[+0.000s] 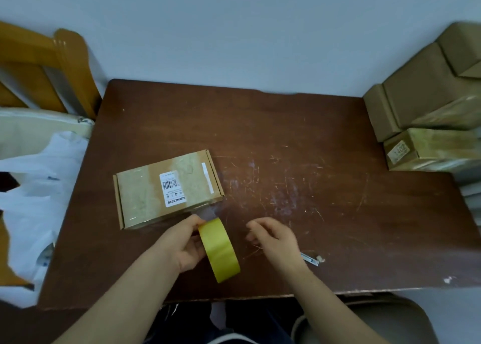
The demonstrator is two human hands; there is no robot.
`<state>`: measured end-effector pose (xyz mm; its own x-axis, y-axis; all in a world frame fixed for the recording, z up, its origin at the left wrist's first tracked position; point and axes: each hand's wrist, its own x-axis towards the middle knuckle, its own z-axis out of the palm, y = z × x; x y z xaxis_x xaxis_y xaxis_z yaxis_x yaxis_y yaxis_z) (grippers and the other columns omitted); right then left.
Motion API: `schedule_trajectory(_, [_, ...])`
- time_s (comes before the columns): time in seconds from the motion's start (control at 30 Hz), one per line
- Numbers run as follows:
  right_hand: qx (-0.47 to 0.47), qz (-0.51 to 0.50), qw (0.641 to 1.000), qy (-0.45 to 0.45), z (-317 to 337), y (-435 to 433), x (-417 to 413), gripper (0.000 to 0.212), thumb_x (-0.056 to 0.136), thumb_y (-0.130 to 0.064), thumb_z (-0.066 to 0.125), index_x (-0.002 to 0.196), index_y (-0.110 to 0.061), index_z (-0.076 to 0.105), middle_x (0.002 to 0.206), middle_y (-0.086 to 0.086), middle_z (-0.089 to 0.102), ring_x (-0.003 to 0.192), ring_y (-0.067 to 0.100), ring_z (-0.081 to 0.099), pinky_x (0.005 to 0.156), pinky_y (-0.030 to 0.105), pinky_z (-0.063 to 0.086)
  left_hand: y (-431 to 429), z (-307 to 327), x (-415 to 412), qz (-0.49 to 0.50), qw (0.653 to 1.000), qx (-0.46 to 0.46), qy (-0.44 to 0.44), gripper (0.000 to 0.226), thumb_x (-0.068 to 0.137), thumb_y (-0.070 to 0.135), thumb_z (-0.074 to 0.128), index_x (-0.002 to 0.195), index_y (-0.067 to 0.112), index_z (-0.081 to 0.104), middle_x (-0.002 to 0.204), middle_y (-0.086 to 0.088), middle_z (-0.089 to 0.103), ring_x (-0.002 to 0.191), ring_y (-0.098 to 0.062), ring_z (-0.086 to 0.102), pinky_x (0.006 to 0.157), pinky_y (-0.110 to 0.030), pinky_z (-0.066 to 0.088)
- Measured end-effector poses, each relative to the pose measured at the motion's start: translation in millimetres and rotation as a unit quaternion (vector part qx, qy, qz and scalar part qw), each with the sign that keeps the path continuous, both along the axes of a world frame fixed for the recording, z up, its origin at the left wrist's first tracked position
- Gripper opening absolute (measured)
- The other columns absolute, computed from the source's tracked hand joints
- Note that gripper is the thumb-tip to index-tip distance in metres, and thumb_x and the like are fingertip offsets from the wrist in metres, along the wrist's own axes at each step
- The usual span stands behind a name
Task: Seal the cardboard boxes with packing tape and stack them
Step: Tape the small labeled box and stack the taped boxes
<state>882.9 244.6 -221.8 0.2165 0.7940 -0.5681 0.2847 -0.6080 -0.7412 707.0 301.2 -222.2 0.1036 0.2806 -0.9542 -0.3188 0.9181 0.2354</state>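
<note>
A flat cardboard box [166, 187] with a white barcode label lies closed on the brown table [312, 148], left of centre; shiny tape covers parts of its top. Just in front of it my left hand [182, 244] grips a yellow roll of packing tape [221, 250] held on edge. A clear strip of tape runs from the roll up to the box's near right corner. My right hand [273, 239] hovers to the right of the roll, fingers loosely curled, holding nothing.
A pile of taped cardboard boxes [426, 114] fills the table's back right corner. A small metal cutter [311, 259] lies by my right wrist. White plastic bags [39, 192] and a wooden chair [52, 67] stand left of the table. A wall runs behind.
</note>
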Motion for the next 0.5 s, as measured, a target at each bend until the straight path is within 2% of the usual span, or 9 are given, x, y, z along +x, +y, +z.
schedule_trajectory(0.03, [0.004,0.03,0.994,-0.108,-4.4,-2.6,14.1,0.007,0.092,-0.024,0.061,0.098,-0.023,0.066,0.09,-0.009,0.067,0.085,0.01,0.061,0.072,0.017,0.048,0.3,0.7,0.2,0.007,1.0,-0.004,0.006,0.009,0.089,0.008,0.053,0.083,0.002,0.056,0.064,-0.011,0.058,0.061,-0.022,0.055,0.038,-0.024,0.051])
schedule_trajectory(0.07, [-0.008,0.077,0.976,-0.205,-8.8,-6.4,27.1,0.018,0.09,-0.023,0.063,0.109,-0.024,0.062,0.103,-0.008,0.063,0.097,0.011,0.057,0.078,0.017,0.045,0.4,1.9,0.1,0.01,1.0,-0.005,0.01,0.011,0.09,0.008,0.051,0.08,0.004,0.054,0.062,-0.01,0.056,0.06,-0.021,0.054,0.036,-0.023,0.049])
schedule_trajectory(0.1, [-0.032,0.127,0.954,-0.269,-14.2,-10.4,38.7,0.032,0.088,-0.024,0.065,0.119,-0.024,0.057,0.115,-0.006,0.056,0.108,0.013,0.051,0.086,0.021,0.044,0.0,3.1,-0.3,0.014,1.0,-0.006,0.012,0.012,0.09,0.008,0.048,0.078,0.005,0.052,0.058,-0.009,0.055,0.057,-0.02,0.052,0.035,-0.022,0.048])
schedule_trajectory(0.17, [-0.087,0.199,0.918,-0.331,-20.4,-18.3,53.2,0.051,0.086,-0.027,0.069,0.131,-0.023,0.046,0.128,-0.004,0.045,0.121,0.017,0.041,0.093,0.03,0.044,-0.3,3.6,-1.0,0.016,1.0,-0.011,0.02,0.016,0.089,0.007,0.045,0.074,0.005,0.051,0.048,-0.008,0.053,0.051,-0.02,0.052,0.035,-0.021,0.047])
schedule_trajectory(0.23, [-0.105,0.224,0.901,-0.355,-25.3,-23.4,59.6,0.053,0.087,-0.024,0.069,0.133,-0.022,0.042,0.13,-0.002,0.044,0.121,0.018,0.041,0.091,0.031,0.047,-0.8,5.1,-0.2,0.014,0.999,-0.016,0.026,0.016,0.088,0.008,0.044,0.073,0.005,0.051,0.054,-0.009,0.052,0.053,-0.022,0.053,0.043,-0.026,0.049])
schedule_trajectory(0.3, [-0.108,0.242,0.896,-0.357,-28.5,-24.5,64.1,0.045,0.089,-0.022,0.066,0.129,-0.022,0.044,0.121,-0.002,0.052,0.113,0.017,0.049,0.085,0.031,0.05,-0.8,6.3,0.6,0.011,0.999,-0.018,0.026,0.016,0.088,0.01,0.044,0.073,0.006,0.051,0.058,-0.011,0.052,0.059,-0.025,0.052,0.056,-0.036,0.047])
schedule_trajectory(0.37, [-0.117,0.263,0.892,-0.348,-29.4,-24.1,68.3,0.036,0.091,-0.023,0.063,0.124,-0.022,0.048,0.112,-0.002,0.058,0.105,0.017,0.054,0.079,0.031,0.05,-0.6,5.2,0.2,0.006,0.999,-0.016,0.038,0.016,0.089,0.012,0.046,0.076,0.007,0.052,0.061,-0.013,0.055,0.062,-0.028,0.054,0.061,-0.04,0.046])
schedule_trajectory(0.43, [-0.129,0.275,0.896,-0.324,-29.2,-24.9,74.3,0.033,0.091,-0.026,0.063,0.121,-0.023,0.05,0.107,-0.004,0.058,0.101,0.015,0.057,0.077,0.028,0.047,-0.8,3.1,1.5,-0.002,0.999,-0.004,0.049,0.012,0.091,0.016,0.052,0.087,0.006,0.057,0.072,-0.015,0.058,0.067,-0.03,0.057,0.065,-0.042,0.049])
schedule_trajectory(0.5, [-0.124,0.267,0.915,-0.275,-26.8,-22.5,80.5,0.024,0.092,-0.023,0.062,0.115,-0.023,0.055,0.109,0.0,0.058,0.095,0.015,0.06,0.077,0.026,0.047,-2.0,0.0,4.0,-0.008,0.998,0.009,0.053,0.017,0.092,0.02,0.059,0.101,0.006,0.059,0.082,-0.015,0.061,0.073,-0.03,0.06,0.073,-0.045,0.051])
